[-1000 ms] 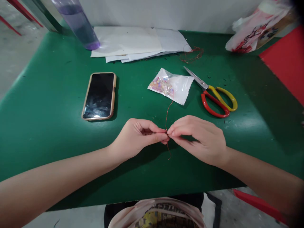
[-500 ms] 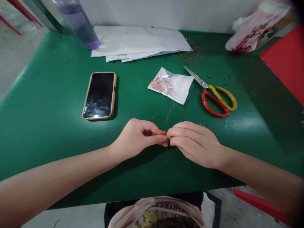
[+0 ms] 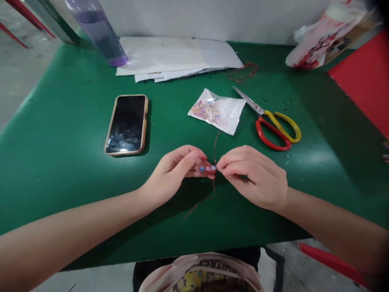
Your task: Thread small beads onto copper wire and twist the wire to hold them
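A short row of blue, pink and pale beads on a thin reddish cord lies along the fingers of my left hand, which is curled around it with the thumb raised a little. The fingertips of my right hand are pinched at the right end of the row, beside the last bead. One tail of the cord curves up towards a clear-and-white packet of small beads. The other tail hangs below my fingers and bends to the left.
Scissors with red and yellow handles lie right of the packet. A phone is on the left of the green table. Behind are a purple bottle, white papers, a loose cord coil and a plastic bag.
My left thumb has lifted, bringing the beads into sight. My right hand has shifted slightly up, still pinching. The lower cord tail now shows longer and swings to the left.
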Motion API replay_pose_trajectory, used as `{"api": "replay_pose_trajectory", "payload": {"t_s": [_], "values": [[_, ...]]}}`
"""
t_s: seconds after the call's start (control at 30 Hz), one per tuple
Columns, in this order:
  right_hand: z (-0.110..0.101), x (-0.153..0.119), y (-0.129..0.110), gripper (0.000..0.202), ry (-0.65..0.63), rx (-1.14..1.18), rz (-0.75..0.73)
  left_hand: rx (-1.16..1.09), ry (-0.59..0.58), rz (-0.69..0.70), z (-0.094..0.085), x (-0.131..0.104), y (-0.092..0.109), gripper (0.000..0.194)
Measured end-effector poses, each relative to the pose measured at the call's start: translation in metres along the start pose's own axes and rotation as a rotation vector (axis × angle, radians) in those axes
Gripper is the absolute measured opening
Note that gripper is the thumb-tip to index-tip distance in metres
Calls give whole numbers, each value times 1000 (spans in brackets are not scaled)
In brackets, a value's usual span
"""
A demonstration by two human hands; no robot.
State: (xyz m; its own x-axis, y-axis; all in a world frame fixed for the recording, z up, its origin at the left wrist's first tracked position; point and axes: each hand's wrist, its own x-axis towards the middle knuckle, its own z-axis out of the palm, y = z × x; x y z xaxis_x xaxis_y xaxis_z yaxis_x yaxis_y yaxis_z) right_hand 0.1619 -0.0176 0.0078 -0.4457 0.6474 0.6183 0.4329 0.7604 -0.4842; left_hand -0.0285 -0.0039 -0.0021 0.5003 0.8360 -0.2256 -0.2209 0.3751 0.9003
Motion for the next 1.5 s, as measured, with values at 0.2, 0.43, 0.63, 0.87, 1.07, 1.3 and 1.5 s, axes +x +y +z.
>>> {"api": "replay_pose_trajectory", "payload": {"t_s": [0.2,0.43,0.63,0.87,1.07,1.3,1.5], "values": [[1,-2,2,15,-45,0,-5,193,-148,-9,-2,-2,5,23],[3,-1,1,15,-53,25,6,400,-238,-9,-2,-3,11,30],[3,1,2,16,-32,69,27,202,-261,-18,-5,-3,6,41],[1,1,1,15,-37,120,80,279,-274,-48,-4,-2,10,20],[-2,0,3,16,-72,119,12,170,-206,-68,-3,-2,6,17],[-6,-6,6,8,-143,-39,-134,82,-185,-101,0,-1,7,17],[-6,-2,4,7,-89,-153,-320,-24,-167,-191,0,0,8,17]]}}
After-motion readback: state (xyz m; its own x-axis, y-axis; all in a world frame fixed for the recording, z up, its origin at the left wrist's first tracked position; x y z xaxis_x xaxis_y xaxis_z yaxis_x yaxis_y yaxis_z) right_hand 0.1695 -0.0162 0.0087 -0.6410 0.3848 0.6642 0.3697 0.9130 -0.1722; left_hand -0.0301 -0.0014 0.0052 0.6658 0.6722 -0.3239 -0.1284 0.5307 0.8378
